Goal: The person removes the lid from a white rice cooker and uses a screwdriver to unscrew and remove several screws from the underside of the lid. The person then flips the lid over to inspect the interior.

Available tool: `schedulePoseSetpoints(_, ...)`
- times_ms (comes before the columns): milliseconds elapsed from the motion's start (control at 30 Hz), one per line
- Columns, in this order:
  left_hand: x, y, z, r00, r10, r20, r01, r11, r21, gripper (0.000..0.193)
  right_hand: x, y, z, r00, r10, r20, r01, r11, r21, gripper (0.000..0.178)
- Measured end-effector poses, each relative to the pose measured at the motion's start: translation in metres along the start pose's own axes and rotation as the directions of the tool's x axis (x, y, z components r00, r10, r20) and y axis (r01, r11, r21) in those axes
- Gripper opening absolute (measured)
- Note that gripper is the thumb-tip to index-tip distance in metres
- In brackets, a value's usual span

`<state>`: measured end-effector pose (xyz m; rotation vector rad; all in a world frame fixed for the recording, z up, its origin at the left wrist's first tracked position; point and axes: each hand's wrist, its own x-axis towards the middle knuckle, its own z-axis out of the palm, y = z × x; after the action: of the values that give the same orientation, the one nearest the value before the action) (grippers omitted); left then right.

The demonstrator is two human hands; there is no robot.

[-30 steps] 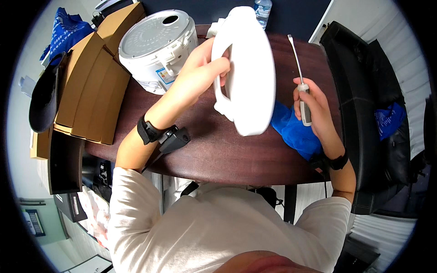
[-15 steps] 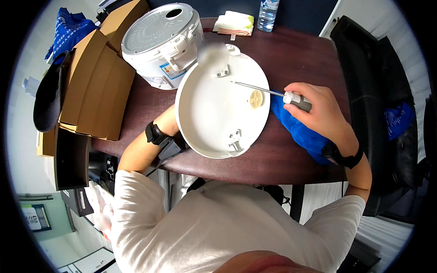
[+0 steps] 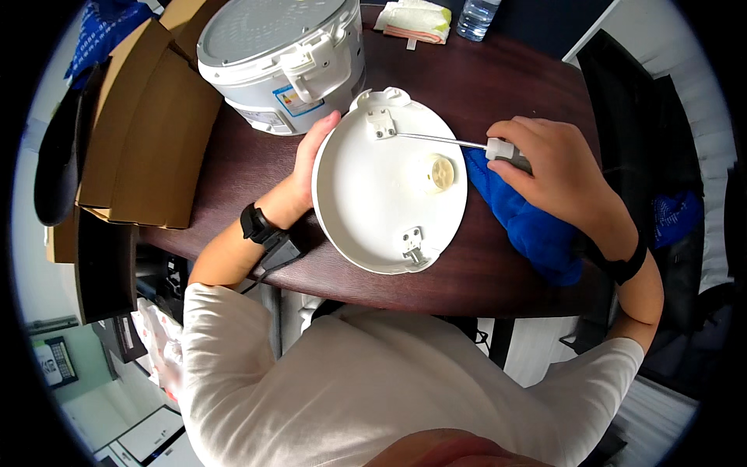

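A round white rice cooker lid (image 3: 369, 206) is held at its left rim by my left hand (image 3: 306, 167). The thumb shows along the edge and the other fingers are hidden behind the lid. My right hand (image 3: 548, 167) is closed round the grey-and-white handle of a screwdriver (image 3: 447, 141). Its thin metal shaft points left, the tip at or just beside a small screwed hinge bracket (image 3: 380, 124) near the lid's far rim. Inside the lid sit a round cream-coloured fitting (image 3: 440, 173) and, near the closest rim, a metal latch piece (image 3: 412, 244).
A white rice cooker body (image 3: 292, 74) stands behind on the left, beside brown cardboard boxes (image 3: 148, 132). Blue cloth (image 3: 529, 226) lies right of the lid. At the back are a folded towel (image 3: 414, 21) and a water bottle (image 3: 476, 19). A black adapter (image 3: 282, 253) rests by my left wrist.
The screwdriver tip has moved from the middle of the lid's far half to the far hinge bracket. My left thumb now shows at the lid's left rim. The camera view has shifted slightly.
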<state>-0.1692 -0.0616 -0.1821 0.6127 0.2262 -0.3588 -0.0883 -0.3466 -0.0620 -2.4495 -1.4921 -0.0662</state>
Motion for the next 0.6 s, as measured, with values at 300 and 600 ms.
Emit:
schedulePoseSetpoints(300, -0.002, 0.004, -0.030, 0.983, -0.003, 0.183, 0.022, 0.995, -0.101, 0.051, 0.033, -0.014, 0.001, 0.986, -0.033, 0.166, 0.056, 0.989, -0.137, 0.024)
schedulePoseSetpoints(600, -0.004, 0.005, -0.023, 0.959, 0.051, 0.277, -0.053, 0.999, 0.000, 0.052, 0.040, -0.016, -0.007, 0.968, -0.010, 0.253, 0.043, 0.991, -0.125, 0.029)
